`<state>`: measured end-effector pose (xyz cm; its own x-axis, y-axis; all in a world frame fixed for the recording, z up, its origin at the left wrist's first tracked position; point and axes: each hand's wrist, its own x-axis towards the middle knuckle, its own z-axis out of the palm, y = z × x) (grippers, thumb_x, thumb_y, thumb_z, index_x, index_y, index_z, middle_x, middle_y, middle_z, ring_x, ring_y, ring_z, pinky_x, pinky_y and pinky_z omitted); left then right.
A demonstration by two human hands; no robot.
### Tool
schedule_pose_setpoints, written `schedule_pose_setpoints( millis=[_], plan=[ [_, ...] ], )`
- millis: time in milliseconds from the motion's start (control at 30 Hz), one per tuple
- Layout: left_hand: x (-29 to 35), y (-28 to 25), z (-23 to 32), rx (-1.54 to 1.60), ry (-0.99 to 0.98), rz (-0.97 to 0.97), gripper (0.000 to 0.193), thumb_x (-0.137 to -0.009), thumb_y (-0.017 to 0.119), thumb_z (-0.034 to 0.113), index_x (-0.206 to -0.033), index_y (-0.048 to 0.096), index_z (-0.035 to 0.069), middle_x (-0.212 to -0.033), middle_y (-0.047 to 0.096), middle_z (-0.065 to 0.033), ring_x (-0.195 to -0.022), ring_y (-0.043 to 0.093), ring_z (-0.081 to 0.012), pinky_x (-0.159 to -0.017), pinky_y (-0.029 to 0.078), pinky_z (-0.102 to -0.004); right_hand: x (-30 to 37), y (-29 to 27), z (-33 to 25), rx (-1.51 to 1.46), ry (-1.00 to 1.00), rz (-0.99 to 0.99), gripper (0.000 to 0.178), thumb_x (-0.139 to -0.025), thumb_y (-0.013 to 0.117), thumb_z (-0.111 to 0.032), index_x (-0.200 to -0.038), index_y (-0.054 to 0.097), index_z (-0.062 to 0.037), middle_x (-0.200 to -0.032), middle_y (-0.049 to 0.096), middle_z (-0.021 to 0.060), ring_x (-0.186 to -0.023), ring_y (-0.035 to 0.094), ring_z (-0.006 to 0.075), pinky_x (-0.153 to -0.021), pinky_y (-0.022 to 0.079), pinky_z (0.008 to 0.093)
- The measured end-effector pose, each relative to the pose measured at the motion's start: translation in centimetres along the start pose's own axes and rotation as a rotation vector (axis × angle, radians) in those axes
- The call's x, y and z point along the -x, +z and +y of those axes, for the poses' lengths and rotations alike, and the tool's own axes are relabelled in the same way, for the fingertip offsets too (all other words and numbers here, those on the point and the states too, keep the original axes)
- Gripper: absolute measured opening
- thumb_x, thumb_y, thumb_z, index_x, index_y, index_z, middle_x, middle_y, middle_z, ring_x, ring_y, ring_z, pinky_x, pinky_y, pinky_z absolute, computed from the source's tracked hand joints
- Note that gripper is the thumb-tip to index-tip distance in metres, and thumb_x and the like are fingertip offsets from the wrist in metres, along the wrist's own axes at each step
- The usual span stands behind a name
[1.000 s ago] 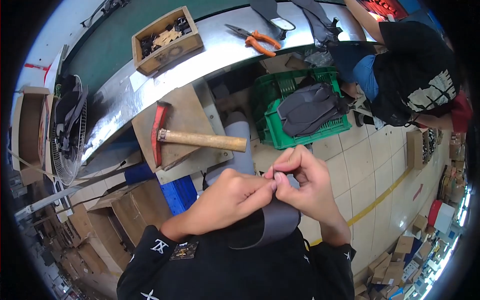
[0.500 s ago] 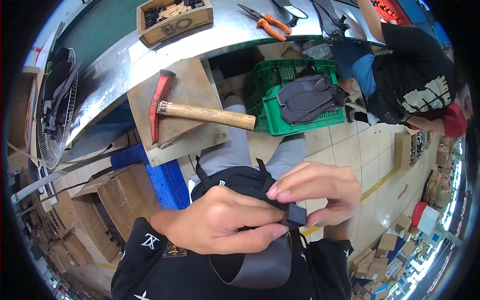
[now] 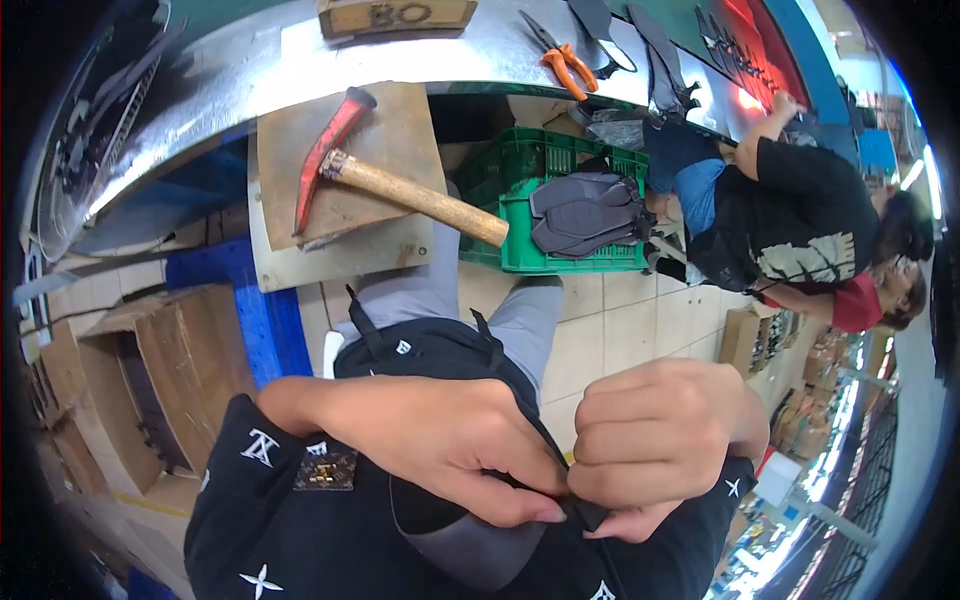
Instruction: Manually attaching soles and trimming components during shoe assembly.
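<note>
Far to the left of the hands stand open cardboard boxes (image 3: 150, 370) on the floor, with a blue pallet (image 3: 262, 320) just beyond them. Up and left of the left hand (image 3: 440, 445), a hammer (image 3: 390, 185) with a red head and wooden handle lies on a wooden board (image 3: 390, 245) that juts from the metal-topped desk (image 3: 250, 75). The left hand curls narrow, thumb and fingertips pinching the end of a dark strap piece (image 3: 585, 512) low in the view, close to the body. The right hand (image 3: 660, 440) touches it from the other side, fisted tight over the same strap piece, thumb beneath. Above the right hand, well apart, a green crate (image 3: 520, 200) holds grey shaped pieces (image 3: 585, 210); orange-handled pliers (image 3: 560, 60) lie on the desk beyond. Further right sits another person (image 3: 800, 210) in a black shirt.
</note>
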<state>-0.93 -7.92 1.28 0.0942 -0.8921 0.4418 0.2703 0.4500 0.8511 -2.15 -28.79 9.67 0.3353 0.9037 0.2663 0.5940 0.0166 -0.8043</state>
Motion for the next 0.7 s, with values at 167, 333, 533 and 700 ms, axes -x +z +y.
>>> schedule_pose_setpoints(
  millis=[167,333,533,700],
  plan=[
    [0.7,0.0,-0.5,0.038,0.036,-0.061,0.015,-0.089,0.070,0.004,-0.099,0.069,-0.007,-0.089,0.068,-0.0200,-0.079,0.067,-0.0334,-0.066,0.052,-0.0376,-1.1,0.7,-0.3,-0.078,0.078,0.026,0.024,-0.084,0.073,-0.016,-0.079,0.057,0.0015,-0.070,0.044,0.0073,-0.055,0.050,0.0231,-0.046,0.041,0.0330],
    [1.3,-0.6,-0.1,0.023,0.003,-0.048,0.012,-0.091,0.067,0.003,-0.094,0.068,-0.008,-0.083,0.067,-0.0193,-0.074,0.067,-0.0313,-0.063,0.050,-0.0365,-1.3,0.9,1.5,-0.200,0.057,0.034,0.021,-0.083,0.072,-0.015,-0.081,0.059,0.0022,-0.068,0.043,0.0077,-0.052,0.048,0.0244,-0.043,0.039,0.0341],
    [2.2,-0.1,0.3,-0.280,0.029,0.527,0.015,-0.092,0.067,0.011,-0.089,0.073,-0.003,-0.068,0.066,-0.0115,-0.051,0.061,-0.0200,-0.048,0.045,-0.0303,1.3,-0.5,3.8,-0.145,0.347,0.117,0.061,-0.086,0.072,-0.050,-0.112,0.063,0.0036,-0.103,0.068,0.0159,-0.090,0.067,0.0327,-0.074,0.054,0.0347],
    [2.5,-1.1,0.7,-0.376,-0.044,0.742,0.018,-0.093,0.067,0.012,-0.092,0.073,-0.004,-0.075,0.070,-0.0154,-0.056,0.065,-0.0210,-0.052,0.049,-0.0287,4.1,2.6,4.5,-0.382,0.602,0.333,0.082,-0.089,0.052,-0.071,-0.117,0.062,0.0065,-0.108,0.069,0.0149,-0.089,0.070,0.0251,-0.076,0.055,0.0344]
  ],
)
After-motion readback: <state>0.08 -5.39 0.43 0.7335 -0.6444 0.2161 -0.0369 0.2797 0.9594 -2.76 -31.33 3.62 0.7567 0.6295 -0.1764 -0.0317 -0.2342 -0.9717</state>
